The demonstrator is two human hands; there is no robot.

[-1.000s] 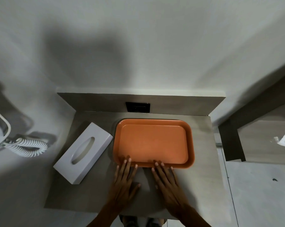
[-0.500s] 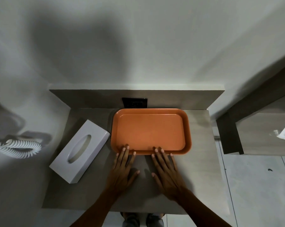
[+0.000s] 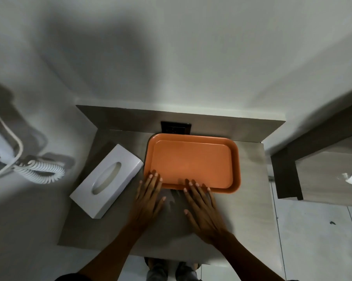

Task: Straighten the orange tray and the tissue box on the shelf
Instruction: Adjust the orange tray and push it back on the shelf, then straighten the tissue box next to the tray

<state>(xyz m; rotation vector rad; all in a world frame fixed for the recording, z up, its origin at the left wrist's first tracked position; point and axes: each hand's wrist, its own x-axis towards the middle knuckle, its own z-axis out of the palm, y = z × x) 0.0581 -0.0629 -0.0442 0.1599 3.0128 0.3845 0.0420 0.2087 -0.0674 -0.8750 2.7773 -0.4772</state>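
Observation:
An orange tray lies on the grey wooden shelf, its far rim close to the back panel below a black socket. My left hand lies flat with fingers spread, fingertips touching the tray's near left rim. Flat on the shelf too is my right hand, fingertips against the near rim at its middle. A white tissue box sits left of the tray, turned diagonally, one corner almost touching the tray.
A white coiled cord hangs on the wall to the left. At the right stands another wooden unit with white tissue on it. Tiled floor lies below the shelf's right edge.
The tray has slid away from me toward the back panel, with both hands following its near rim. The tissue box keeps its diagonal pose.

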